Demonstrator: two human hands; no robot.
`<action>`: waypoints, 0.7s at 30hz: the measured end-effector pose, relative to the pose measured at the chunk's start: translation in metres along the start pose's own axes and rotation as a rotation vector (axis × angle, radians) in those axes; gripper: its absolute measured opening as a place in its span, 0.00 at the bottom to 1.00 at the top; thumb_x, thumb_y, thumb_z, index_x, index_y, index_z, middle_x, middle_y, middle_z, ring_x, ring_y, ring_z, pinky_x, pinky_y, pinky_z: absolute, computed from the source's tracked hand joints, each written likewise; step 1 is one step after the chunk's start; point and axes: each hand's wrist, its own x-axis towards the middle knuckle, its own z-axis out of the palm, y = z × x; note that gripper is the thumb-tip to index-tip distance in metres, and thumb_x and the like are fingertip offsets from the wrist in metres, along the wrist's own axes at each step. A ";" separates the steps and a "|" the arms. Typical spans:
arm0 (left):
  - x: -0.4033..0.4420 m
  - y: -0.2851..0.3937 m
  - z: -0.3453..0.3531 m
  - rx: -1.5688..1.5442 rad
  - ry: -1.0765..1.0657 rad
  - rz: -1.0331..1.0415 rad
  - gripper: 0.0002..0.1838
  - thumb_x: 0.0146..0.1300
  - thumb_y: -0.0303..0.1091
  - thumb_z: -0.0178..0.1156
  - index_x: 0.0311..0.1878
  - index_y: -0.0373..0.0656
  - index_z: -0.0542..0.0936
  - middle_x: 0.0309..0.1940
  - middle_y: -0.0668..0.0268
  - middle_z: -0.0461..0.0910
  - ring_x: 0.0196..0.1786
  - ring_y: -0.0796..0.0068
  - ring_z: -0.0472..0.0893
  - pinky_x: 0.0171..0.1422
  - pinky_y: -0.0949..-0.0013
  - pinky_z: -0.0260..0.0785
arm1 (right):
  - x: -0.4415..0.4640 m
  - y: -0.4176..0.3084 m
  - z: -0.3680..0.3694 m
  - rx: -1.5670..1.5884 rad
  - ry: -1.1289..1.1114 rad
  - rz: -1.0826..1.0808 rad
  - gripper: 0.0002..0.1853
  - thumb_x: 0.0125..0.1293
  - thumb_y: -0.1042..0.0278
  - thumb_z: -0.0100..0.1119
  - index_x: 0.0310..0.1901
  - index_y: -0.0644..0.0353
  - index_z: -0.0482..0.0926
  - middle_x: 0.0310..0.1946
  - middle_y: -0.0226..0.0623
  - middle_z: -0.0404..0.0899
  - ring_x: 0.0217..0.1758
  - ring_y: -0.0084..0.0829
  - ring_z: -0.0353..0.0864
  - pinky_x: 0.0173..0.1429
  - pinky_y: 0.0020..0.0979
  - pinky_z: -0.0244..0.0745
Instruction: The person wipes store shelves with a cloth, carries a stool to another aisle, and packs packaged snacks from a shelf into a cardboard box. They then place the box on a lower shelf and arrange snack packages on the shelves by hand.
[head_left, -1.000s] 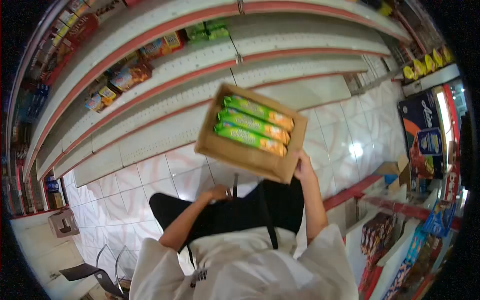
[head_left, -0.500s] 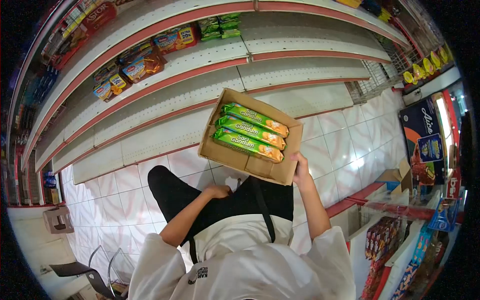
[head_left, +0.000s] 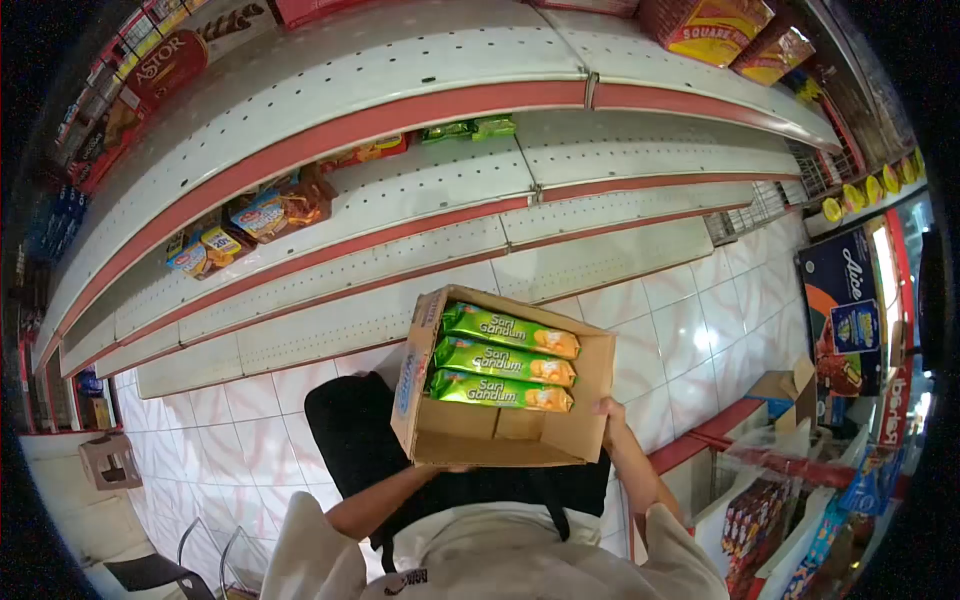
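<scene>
Cardboard box (head_left: 503, 437) holding green packets (head_left: 505, 360)

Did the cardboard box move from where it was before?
Yes. The cardboard box has moved back from the bottom shelf, toward the person's body. It covers less of that shelf than before.

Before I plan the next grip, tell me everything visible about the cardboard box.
The box looks like brown cardboard, open-topped, with blue print on its outer left side. It is held up over the lap, opening toward the camera. Three green packets lie side by side inside, leaving the near part bare. The right hand holds its right side; the left, mostly hidden, is at its near edge.
</scene>
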 end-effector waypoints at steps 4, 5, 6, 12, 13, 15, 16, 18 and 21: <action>0.009 -0.030 -0.016 -0.016 0.123 -0.142 0.21 0.59 0.42 0.49 0.49 0.36 0.76 0.47 0.54 0.78 0.47 0.60 0.77 0.52 0.61 0.68 | -0.014 -0.020 0.012 -0.063 -0.012 0.105 0.35 0.41 0.62 0.55 0.56 0.65 0.69 0.46 0.46 0.75 0.49 0.43 0.76 0.55 0.43 0.73; 0.012 -0.037 -0.019 -0.016 0.164 -0.166 0.21 0.60 0.42 0.48 0.50 0.36 0.75 0.48 0.55 0.78 0.47 0.61 0.77 0.52 0.61 0.68 | -0.017 -0.026 0.017 -0.067 -0.016 0.095 0.35 0.41 0.62 0.55 0.56 0.65 0.69 0.46 0.46 0.75 0.49 0.43 0.76 0.55 0.43 0.73; 0.019 -0.044 -0.022 -0.022 0.215 -0.183 0.22 0.60 0.43 0.48 0.51 0.37 0.75 0.48 0.56 0.77 0.48 0.61 0.77 0.52 0.62 0.67 | -0.018 -0.029 0.022 -0.073 -0.023 0.071 0.34 0.40 0.62 0.55 0.54 0.66 0.70 0.45 0.45 0.76 0.46 0.43 0.76 0.51 0.41 0.74; 0.023 -0.063 -0.036 -0.186 0.497 -0.121 0.25 0.64 0.48 0.47 0.56 0.39 0.72 0.52 0.61 0.76 0.50 0.65 0.75 0.54 0.64 0.67 | -0.008 -0.014 0.018 -0.106 -0.024 -0.028 0.31 0.45 0.58 0.54 0.52 0.66 0.71 0.42 0.47 0.77 0.44 0.42 0.78 0.49 0.41 0.76; 0.013 -0.058 -0.040 -0.257 0.541 -0.087 0.25 0.64 0.48 0.47 0.57 0.40 0.71 0.53 0.61 0.75 0.50 0.66 0.75 0.54 0.64 0.67 | -0.008 -0.011 0.014 -0.113 -0.027 -0.030 0.31 0.45 0.58 0.54 0.52 0.66 0.71 0.42 0.47 0.77 0.44 0.42 0.78 0.49 0.41 0.76; -0.011 -0.051 -0.051 -0.438 0.628 0.015 0.26 0.65 0.50 0.46 0.59 0.41 0.70 0.54 0.63 0.75 0.51 0.67 0.75 0.55 0.65 0.66 | -0.006 -0.005 0.009 -0.061 -0.055 -0.074 0.31 0.44 0.58 0.55 0.52 0.66 0.71 0.42 0.47 0.77 0.43 0.42 0.78 0.49 0.41 0.77; -0.028 -0.047 -0.060 -0.592 0.666 0.088 0.27 0.66 0.51 0.46 0.60 0.41 0.70 0.54 0.64 0.75 0.51 0.68 0.74 0.55 0.65 0.66 | 0.002 -0.001 -0.005 -0.003 -0.158 -0.047 0.30 0.45 0.58 0.56 0.51 0.66 0.71 0.42 0.46 0.77 0.44 0.43 0.79 0.50 0.43 0.77; -0.076 -0.036 -0.076 -0.981 0.733 0.256 0.28 0.67 0.52 0.45 0.62 0.42 0.69 0.55 0.65 0.74 0.52 0.69 0.74 0.55 0.66 0.66 | -0.026 -0.018 0.033 -0.067 -0.113 -0.047 0.30 0.45 0.58 0.56 0.52 0.66 0.71 0.43 0.46 0.77 0.45 0.43 0.79 0.51 0.43 0.77; -0.146 -0.003 -0.072 -1.379 0.878 0.200 0.31 0.69 0.56 0.44 0.66 0.42 0.65 0.63 0.68 0.68 0.62 0.71 0.67 0.65 0.69 0.58 | -0.040 -0.017 0.069 -0.140 -0.092 -0.028 0.31 0.46 0.58 0.56 0.53 0.66 0.71 0.44 0.47 0.77 0.47 0.43 0.78 0.53 0.44 0.76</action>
